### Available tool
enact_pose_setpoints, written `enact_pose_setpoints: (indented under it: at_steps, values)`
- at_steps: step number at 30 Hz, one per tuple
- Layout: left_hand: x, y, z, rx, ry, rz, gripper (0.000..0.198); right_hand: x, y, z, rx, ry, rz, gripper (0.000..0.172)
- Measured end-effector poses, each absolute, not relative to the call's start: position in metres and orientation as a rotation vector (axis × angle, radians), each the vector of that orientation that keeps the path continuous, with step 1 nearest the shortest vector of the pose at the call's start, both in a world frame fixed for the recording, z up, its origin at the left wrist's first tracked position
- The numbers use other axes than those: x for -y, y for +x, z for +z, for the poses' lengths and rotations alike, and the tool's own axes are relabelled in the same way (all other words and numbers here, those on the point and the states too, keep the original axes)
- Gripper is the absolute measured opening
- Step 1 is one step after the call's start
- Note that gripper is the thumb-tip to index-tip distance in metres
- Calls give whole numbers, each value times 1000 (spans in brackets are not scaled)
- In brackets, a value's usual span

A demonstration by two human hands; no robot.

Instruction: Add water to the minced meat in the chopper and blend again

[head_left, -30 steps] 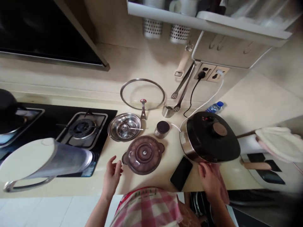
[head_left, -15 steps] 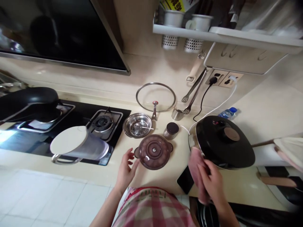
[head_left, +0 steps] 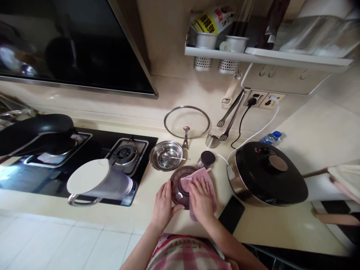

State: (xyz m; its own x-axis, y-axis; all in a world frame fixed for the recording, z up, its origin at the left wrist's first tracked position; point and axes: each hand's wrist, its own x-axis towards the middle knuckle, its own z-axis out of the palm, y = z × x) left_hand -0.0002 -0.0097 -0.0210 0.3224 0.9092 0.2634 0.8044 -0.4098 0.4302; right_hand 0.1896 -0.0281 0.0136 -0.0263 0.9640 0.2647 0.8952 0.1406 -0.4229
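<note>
A round brown lidded dish [head_left: 177, 180] sits on the cream counter near its front edge. Against the dish's left side rests my left hand [head_left: 164, 206], its thumb along the front rim and its fingers at the left edge. My right hand [head_left: 201, 197] presses a pink cloth [head_left: 211, 187] onto the right part of the lid, and the cloth hangs over the right rim. Just behind the dish are a shiny metal bowl [head_left: 166, 155] with a thin white-handled utensil in it and a jar with a dark lid [head_left: 207, 158].
A black phone [head_left: 232, 214] lies right of the cloth, near a large black-lidded cooker [head_left: 271, 174]. At left, a white pot [head_left: 98, 182] stands by the gas burner [head_left: 125, 153]. A glass lid [head_left: 187, 122] leans on the wall.
My right hand has moved left from beside the cooker, bringing the pink cloth down onto the lid. My left hand has moved right and now touches the dish.
</note>
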Motion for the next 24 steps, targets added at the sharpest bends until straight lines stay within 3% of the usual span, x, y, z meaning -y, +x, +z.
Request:
enact_pose_setpoints:
  at_steps: [10,13,19,24]
  values:
    - [7,6,18,-1529,2270,407,83,39,173,44,1957,-1398,484,26]
    - [3,10,32,-1308,2284,321,73,48,192,41,1993,-1314,475,24]
    - [-30,30,38,-1162,2202,591,64,-2,263,50,1527,-1612,193,37]
    - [-57,73,36,-1174,2198,596,69,-80,286,49,1839,-1765,169,28]
